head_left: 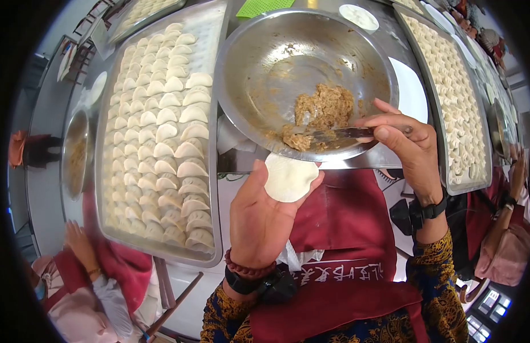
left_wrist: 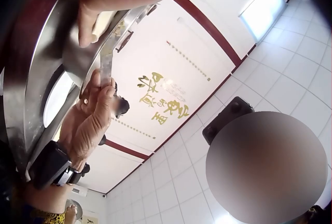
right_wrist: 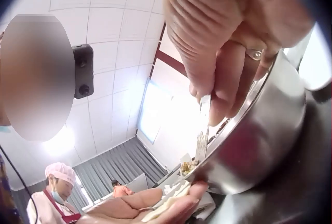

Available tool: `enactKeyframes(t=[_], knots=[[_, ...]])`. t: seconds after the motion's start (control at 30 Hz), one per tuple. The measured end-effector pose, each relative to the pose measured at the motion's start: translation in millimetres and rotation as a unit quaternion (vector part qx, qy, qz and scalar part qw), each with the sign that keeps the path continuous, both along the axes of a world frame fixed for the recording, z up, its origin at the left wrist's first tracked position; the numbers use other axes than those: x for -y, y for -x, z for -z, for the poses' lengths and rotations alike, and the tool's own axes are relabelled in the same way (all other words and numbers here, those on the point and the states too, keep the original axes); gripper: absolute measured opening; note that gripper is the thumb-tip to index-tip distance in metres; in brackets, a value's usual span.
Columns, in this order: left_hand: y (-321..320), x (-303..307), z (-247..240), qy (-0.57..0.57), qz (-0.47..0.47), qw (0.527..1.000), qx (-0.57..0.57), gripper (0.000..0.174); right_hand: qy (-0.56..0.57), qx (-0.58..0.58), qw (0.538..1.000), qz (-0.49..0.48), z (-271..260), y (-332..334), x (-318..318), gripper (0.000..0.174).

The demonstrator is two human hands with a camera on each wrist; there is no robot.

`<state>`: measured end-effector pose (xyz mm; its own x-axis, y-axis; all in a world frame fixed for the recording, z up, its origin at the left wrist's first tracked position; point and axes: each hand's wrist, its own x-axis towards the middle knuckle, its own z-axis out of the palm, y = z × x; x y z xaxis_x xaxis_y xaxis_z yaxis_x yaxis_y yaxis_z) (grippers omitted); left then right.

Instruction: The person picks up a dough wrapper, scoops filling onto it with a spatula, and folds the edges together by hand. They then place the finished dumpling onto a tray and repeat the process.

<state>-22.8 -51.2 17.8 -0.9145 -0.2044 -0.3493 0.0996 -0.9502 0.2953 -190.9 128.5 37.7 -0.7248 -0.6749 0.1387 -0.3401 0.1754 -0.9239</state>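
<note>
My left hand [head_left: 265,214] is palm up below the bowl's near rim and holds a round, pale dumpling wrapper [head_left: 289,180] across its fingers, thumb along the left edge. My right hand [head_left: 411,140] grips a narrow flat spatula [head_left: 342,133] between thumb and fingers. At the spatula's tip a lump of brown filling [head_left: 297,140] sits just inside the near rim, above the wrapper. More filling [head_left: 325,106] is heaped in the wide steel bowl [head_left: 248,63]. In the right wrist view the spatula [right_wrist: 203,130] points down toward the wrapper [right_wrist: 168,203].
A long tray [head_left: 218,240] of folded dumplings [head_left: 156,134] stands left of the bowl, another tray [head_left: 468,187] of dumplings at the right. A white plate [head_left: 411,91] lies partly behind the bowl. Other people's hands [head_left: 79,246] are at both sides.
</note>
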Motion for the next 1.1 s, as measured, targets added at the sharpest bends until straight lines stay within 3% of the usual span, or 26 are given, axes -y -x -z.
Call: enactKeyframes(t=[0.2,0.33,0.37,0.43,0.47,0.53,0.67,0.83,0.9,1.1], knots=[[-5,-4,-7,-0.019,-0.009,1.000,0.010,0.054,0.034,0.046,0.995,0.076,3,-32,-10,0.019],[-11,-6,-9,-0.040,-0.024,0.999,0.002,0.053,0.032,-0.059,0.997,0.046,3,-57,-13,0.015],[-12,-6,-7,-0.026,-0.020,0.999,-0.001,0.053,0.004,-0.137,0.990,0.023,3,-63,-15,0.015],[-14,-8,-6,-0.011,-0.015,1.000,-0.003,0.054,-0.035,-0.255,0.966,-0.012,2,-75,-18,0.017],[-14,-9,-6,-0.015,-0.026,1.000,0.001,0.054,-0.035,-0.255,0.966,-0.013,2,-81,-19,0.017],[-17,-10,-6,-0.018,-0.037,0.999,0.007,0.054,-0.066,-0.373,0.925,-0.040,1,-92,-20,0.020],[-20,-10,-3,-0.013,-0.030,0.999,0.012,0.055,-0.075,-0.449,0.888,-0.070,9,-102,-24,0.024],[-22,-6,3,0.000,-0.030,0.999,0.015,0.054,-0.075,-0.407,0.906,-0.085,4,-97,-35,0.023],[-22,-5,5,-0.001,-0.037,0.999,0.021,0.053,-0.057,-0.308,0.947,-0.068,0,-93,-40,0.020],[-21,-6,5,-0.007,-0.034,0.999,0.031,0.052,-0.049,-0.333,0.940,-0.050,9,-94,-20,0.021]])
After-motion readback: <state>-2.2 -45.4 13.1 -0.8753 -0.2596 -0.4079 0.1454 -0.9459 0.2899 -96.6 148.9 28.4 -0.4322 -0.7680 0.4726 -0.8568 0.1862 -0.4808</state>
